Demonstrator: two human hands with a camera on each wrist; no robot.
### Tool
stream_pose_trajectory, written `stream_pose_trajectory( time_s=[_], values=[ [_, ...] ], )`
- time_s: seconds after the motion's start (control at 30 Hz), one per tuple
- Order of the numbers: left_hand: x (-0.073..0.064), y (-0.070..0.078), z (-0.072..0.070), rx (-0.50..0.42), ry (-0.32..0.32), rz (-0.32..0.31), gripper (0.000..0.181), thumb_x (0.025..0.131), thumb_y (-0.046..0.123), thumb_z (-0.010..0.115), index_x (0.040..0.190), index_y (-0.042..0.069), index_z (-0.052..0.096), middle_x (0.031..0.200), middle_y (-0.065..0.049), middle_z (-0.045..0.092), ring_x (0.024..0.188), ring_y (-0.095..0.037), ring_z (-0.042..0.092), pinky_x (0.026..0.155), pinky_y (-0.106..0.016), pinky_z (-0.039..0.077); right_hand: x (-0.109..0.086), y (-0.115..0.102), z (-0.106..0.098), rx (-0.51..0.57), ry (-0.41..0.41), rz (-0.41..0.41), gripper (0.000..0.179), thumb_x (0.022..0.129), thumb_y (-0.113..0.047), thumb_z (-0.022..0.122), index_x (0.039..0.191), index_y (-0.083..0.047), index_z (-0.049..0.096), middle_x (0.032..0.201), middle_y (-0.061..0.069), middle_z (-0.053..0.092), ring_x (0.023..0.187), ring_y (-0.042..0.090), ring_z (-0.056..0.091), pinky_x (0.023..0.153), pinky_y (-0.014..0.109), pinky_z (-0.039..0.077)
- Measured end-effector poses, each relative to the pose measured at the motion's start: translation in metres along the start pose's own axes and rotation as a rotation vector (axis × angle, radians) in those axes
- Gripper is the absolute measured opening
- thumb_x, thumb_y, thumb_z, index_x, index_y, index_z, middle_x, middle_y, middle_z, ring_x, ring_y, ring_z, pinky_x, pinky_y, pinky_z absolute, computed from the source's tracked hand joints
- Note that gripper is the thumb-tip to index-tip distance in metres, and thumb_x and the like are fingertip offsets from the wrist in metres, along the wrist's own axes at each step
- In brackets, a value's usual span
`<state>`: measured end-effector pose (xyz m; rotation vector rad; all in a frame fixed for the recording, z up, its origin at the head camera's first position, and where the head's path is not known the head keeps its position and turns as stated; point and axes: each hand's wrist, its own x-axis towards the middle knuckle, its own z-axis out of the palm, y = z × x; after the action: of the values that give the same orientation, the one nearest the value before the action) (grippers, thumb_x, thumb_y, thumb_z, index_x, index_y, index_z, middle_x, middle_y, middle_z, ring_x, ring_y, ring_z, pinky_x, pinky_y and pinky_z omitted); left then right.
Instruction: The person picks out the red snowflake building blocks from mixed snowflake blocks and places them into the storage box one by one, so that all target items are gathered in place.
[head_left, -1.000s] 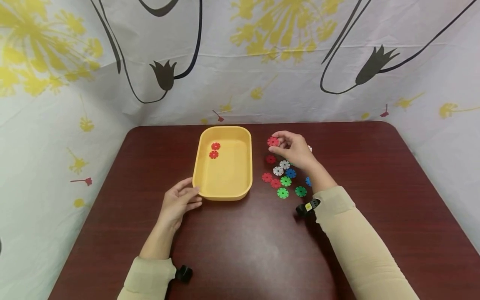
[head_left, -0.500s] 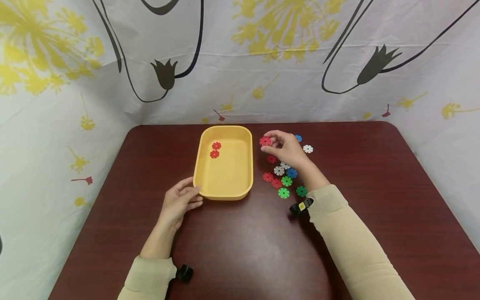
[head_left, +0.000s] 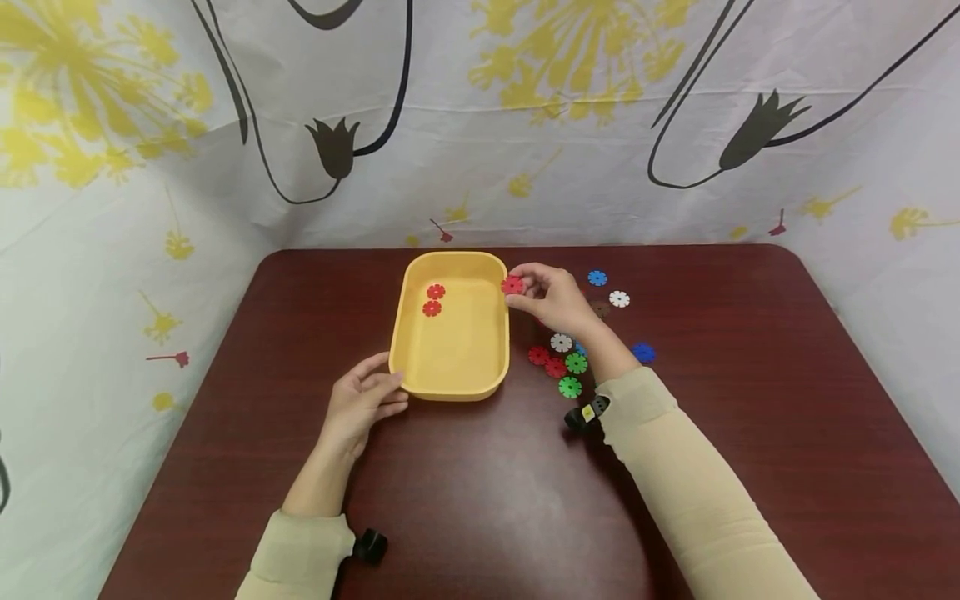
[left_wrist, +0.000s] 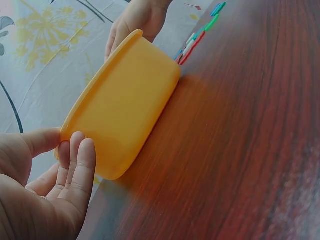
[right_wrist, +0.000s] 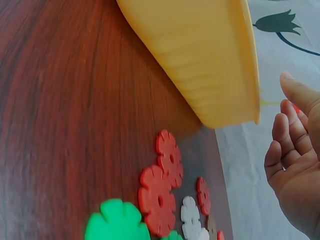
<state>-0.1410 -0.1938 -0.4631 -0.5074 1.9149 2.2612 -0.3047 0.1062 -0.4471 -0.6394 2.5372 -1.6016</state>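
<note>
A yellow tray stands on the table, with two red flower-shaped discs lying inside toward its left side. My left hand pinches the tray's near left corner; in the left wrist view the thumb lies on the rim and the fingers sit against the outer wall. Between thumb and fingertips, my right hand pinches another red flower-shaped disc, right at the tray's right rim. The right wrist view shows only a sliver of that disc behind the thumb.
Right of the tray lie several loose discs: red, white, green, blue and brown. Some are partly hidden under my right hand and arm. A patterned cloth hangs behind the table's far edge.
My right hand has moved left with the red disc, from above the loose discs to the tray's right rim. The left hand has kept its hold on the tray corner.
</note>
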Motion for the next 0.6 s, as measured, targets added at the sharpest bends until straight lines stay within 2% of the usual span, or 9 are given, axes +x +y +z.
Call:
stream_pose_trajectory(
  time_s=[0.37, 0.6],
  values=[
    [0.000, 0.000, 0.000, -0.002, 0.000, -0.003, 0.053, 0.097, 0.006, 0.069, 0.146, 0.002, 0.048, 0.091, -0.005, 0.072, 0.070, -0.011, 0.070, 0.071, -0.028, 0.063, 0.008, -0.006, 0.018, -0.018, -0.024, -0.006, 0.036, 0.090, -0.015, 0.080, 0.121, -0.002, 0.067, 0.092, 0.009, 0.063, 0.083, 0.022, 0.058, 0.071, 0.026, 0.052],
    [0.000, 0.000, 0.000, 0.000, 0.005, -0.008, 0.052, 0.097, 0.006, 0.068, 0.145, 0.002, 0.048, 0.090, -0.004, 0.072, 0.070, -0.011, 0.070, 0.071, -0.028, 0.063, 0.012, -0.011, 0.028, -0.008, -0.006, -0.031, 0.035, 0.090, -0.012, 0.080, 0.121, -0.001, 0.067, 0.090, 0.010, 0.062, 0.081, 0.021, 0.057, 0.071, 0.028, 0.051]
  ],
)
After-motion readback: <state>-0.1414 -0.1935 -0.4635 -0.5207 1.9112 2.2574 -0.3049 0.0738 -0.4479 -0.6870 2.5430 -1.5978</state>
